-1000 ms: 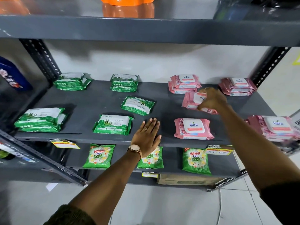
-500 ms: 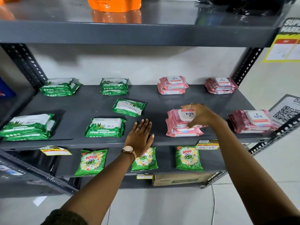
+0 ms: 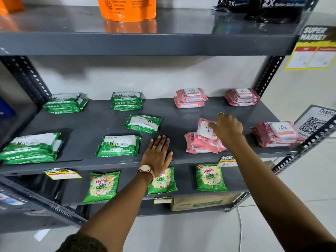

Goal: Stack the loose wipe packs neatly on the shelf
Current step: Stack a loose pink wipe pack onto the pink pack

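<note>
My right hand (image 3: 228, 128) grips a pink wipe pack (image 3: 206, 129) that lies tilted on top of another pink pack (image 3: 201, 146) near the front of the grey shelf (image 3: 101, 122). My left hand (image 3: 157, 154) rests flat and open on the shelf's front edge, holding nothing. A loose green wipe pack (image 3: 143, 123) lies askew mid-shelf, with another green pack (image 3: 119, 146) in front of it. Green stacks sit at the back left (image 3: 65, 102), back centre (image 3: 126, 100) and front left (image 3: 31, 148). Pink stacks stand at the back (image 3: 190, 98), back right (image 3: 242, 97) and front right (image 3: 276, 133).
The shelf above (image 3: 145, 42) overhangs, carrying an orange pouch (image 3: 127, 8) and dark bags (image 3: 261, 8). Green detergent packets (image 3: 102, 186) line the lower shelf. Perforated uprights (image 3: 269, 75) frame the sides. A QR sign (image 3: 312, 122) leans at the right end.
My right hand carried the pink pack from the back of the shelf forward and set it on the front pink pack, where it now lies turned at an angle. My left hand stayed put.
</note>
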A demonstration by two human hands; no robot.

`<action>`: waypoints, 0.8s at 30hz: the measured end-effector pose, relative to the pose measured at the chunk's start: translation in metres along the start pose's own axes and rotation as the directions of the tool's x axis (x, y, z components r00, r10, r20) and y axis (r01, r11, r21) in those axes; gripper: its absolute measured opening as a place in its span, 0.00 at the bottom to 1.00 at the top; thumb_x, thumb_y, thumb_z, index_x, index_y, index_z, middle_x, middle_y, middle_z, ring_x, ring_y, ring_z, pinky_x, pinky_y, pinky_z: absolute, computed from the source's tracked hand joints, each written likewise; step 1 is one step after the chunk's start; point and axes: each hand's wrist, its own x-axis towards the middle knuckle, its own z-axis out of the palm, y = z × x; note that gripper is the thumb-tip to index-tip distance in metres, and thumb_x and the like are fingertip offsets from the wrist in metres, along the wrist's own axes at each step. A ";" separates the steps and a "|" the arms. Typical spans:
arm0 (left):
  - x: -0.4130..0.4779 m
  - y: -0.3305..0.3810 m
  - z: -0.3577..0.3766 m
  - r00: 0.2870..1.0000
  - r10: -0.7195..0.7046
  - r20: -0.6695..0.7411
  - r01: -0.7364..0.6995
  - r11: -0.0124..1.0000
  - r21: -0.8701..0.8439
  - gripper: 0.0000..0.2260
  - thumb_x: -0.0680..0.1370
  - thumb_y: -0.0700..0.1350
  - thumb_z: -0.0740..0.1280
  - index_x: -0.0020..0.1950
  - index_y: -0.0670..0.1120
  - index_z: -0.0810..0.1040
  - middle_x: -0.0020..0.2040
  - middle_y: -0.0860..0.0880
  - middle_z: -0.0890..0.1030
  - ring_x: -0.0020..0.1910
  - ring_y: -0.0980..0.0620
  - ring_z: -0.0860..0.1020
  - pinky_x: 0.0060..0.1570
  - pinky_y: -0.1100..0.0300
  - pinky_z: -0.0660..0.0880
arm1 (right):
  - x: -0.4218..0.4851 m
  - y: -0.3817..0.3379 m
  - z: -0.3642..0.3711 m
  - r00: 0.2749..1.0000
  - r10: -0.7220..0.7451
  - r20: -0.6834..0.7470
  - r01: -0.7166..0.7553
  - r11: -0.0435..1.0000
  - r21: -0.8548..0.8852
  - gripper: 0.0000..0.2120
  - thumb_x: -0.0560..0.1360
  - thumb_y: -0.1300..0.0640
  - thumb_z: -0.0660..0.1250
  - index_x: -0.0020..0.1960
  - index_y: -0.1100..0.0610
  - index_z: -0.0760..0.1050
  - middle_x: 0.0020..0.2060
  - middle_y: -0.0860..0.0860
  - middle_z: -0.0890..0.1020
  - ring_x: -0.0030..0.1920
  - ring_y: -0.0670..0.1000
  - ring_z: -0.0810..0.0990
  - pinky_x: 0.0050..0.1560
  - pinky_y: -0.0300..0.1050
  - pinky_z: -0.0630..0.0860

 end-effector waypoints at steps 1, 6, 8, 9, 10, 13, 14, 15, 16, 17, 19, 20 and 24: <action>0.000 0.000 -0.001 1.000 0.002 -0.003 -0.002 1.000 -0.003 0.30 0.78 0.56 0.41 0.76 0.43 0.55 0.77 0.44 0.59 0.77 0.46 0.54 0.75 0.50 0.47 | 0.001 0.003 0.000 0.996 -0.087 -0.013 0.087 0.996 -0.022 0.14 0.75 0.61 0.63 0.60 0.63 0.71 0.58 0.63 0.79 0.57 0.66 0.77 0.49 0.53 0.75; 0.000 0.000 -0.001 1.000 0.008 -0.020 -0.008 1.000 -0.012 0.30 0.78 0.56 0.42 0.76 0.42 0.58 0.77 0.42 0.61 0.77 0.45 0.57 0.75 0.48 0.50 | 0.006 0.023 0.010 0.779 -0.602 0.176 0.625 0.770 -0.131 0.36 0.70 0.74 0.63 0.73 0.51 0.61 0.77 0.52 0.54 0.77 0.57 0.50 0.75 0.54 0.57; 0.000 0.000 0.000 1.000 0.006 -0.024 -0.006 1.000 -0.017 0.30 0.78 0.56 0.43 0.75 0.41 0.59 0.76 0.42 0.62 0.76 0.44 0.58 0.75 0.47 0.52 | 0.009 0.027 0.016 0.753 -0.621 0.217 0.653 0.746 -0.130 0.36 0.71 0.72 0.65 0.73 0.49 0.59 0.78 0.51 0.51 0.77 0.56 0.45 0.76 0.56 0.53; 0.000 0.000 0.000 1.000 0.004 -0.026 -0.005 1.000 -0.021 0.30 0.78 0.56 0.44 0.75 0.41 0.60 0.76 0.42 0.63 0.76 0.44 0.59 0.75 0.47 0.53 | 0.010 0.028 0.017 0.758 -0.610 0.231 0.645 0.755 -0.119 0.36 0.71 0.70 0.67 0.73 0.49 0.59 0.77 0.50 0.51 0.77 0.56 0.45 0.76 0.57 0.53; 0.000 0.000 0.000 1.000 0.003 -0.028 -0.003 1.000 -0.024 0.29 0.78 0.56 0.45 0.75 0.41 0.60 0.75 0.41 0.64 0.75 0.44 0.60 0.75 0.46 0.54 | 0.012 0.027 0.017 0.769 -0.591 0.244 0.627 0.773 -0.103 0.37 0.70 0.67 0.69 0.74 0.49 0.59 0.77 0.50 0.53 0.77 0.56 0.46 0.76 0.58 0.54; 0.000 0.000 0.000 1.000 -0.001 -0.029 0.000 1.000 -0.030 0.29 0.78 0.56 0.45 0.74 0.41 0.61 0.75 0.41 0.65 0.75 0.44 0.61 0.74 0.46 0.54 | 0.014 0.025 0.014 0.829 -0.480 0.287 0.492 0.870 0.035 0.39 0.67 0.63 0.74 0.73 0.56 0.60 0.74 0.55 0.63 0.75 0.57 0.57 0.73 0.56 0.62; -0.001 0.000 0.000 1.000 0.001 -0.028 -0.002 0.999 -0.032 0.29 0.78 0.56 0.45 0.75 0.41 0.61 0.75 0.41 0.64 0.75 0.44 0.60 0.75 0.47 0.53 | 0.013 0.023 0.012 0.846 -0.447 0.290 0.443 0.893 0.081 0.39 0.66 0.62 0.75 0.73 0.58 0.61 0.73 0.57 0.66 0.73 0.58 0.62 0.71 0.54 0.65; -0.001 0.000 0.000 1.000 0.001 -0.029 -0.002 0.999 -0.033 0.29 0.78 0.56 0.45 0.75 0.41 0.60 0.75 0.42 0.64 0.76 0.44 0.60 0.74 0.47 0.53 | 0.012 0.021 0.012 0.860 -0.425 0.284 0.410 0.905 0.113 0.39 0.66 0.60 0.76 0.72 0.59 0.61 0.72 0.58 0.68 0.71 0.58 0.67 0.69 0.52 0.67; -0.001 0.000 0.000 0.999 0.000 -0.032 -0.001 0.999 -0.034 0.29 0.78 0.56 0.45 0.75 0.41 0.60 0.75 0.42 0.64 0.76 0.44 0.59 0.74 0.47 0.52 | 0.010 0.019 0.012 0.869 -0.411 0.276 0.390 0.912 0.131 0.39 0.66 0.58 0.76 0.72 0.60 0.62 0.71 0.59 0.69 0.69 0.58 0.69 0.68 0.52 0.68; 0.000 0.000 0.000 0.999 0.000 -0.032 -0.001 0.999 -0.033 0.29 0.78 0.56 0.45 0.75 0.41 0.60 0.75 0.42 0.64 0.76 0.44 0.59 0.74 0.48 0.52 | 0.008 0.018 0.013 0.875 -0.403 0.267 0.380 0.915 0.136 0.39 0.66 0.58 0.76 0.71 0.61 0.62 0.70 0.59 0.70 0.69 0.59 0.70 0.67 0.52 0.69; 0.000 0.000 0.001 1.000 0.003 -0.030 -0.004 0.999 -0.032 0.29 0.78 0.56 0.45 0.75 0.41 0.60 0.76 0.42 0.63 0.76 0.44 0.59 0.74 0.48 0.51 | 0.004 0.015 0.015 0.882 -0.402 0.245 0.380 0.915 0.133 0.38 0.66 0.57 0.76 0.71 0.61 0.63 0.69 0.59 0.71 0.68 0.59 0.71 0.67 0.52 0.70; 0.000 0.000 0.002 1.000 0.005 -0.030 -0.006 1.000 -0.030 0.29 0.78 0.56 0.45 0.75 0.42 0.59 0.76 0.42 0.63 0.76 0.45 0.59 0.74 0.48 0.51 | 0.003 0.014 0.015 0.885 -0.402 0.237 0.379 0.915 0.137 0.38 0.66 0.58 0.76 0.71 0.61 0.63 0.69 0.60 0.71 0.67 0.60 0.72 0.67 0.53 0.70; 0.000 -0.001 0.001 1.000 0.005 -0.027 -0.006 1.000 -0.023 0.30 0.78 0.56 0.44 0.76 0.42 0.58 0.77 0.43 0.61 0.77 0.45 0.57 0.74 0.49 0.49 | -0.003 0.013 0.015 0.884 -0.408 0.227 0.383 0.912 0.147 0.37 0.67 0.59 0.75 0.72 0.61 0.62 0.70 0.60 0.70 0.68 0.60 0.71 0.66 0.52 0.70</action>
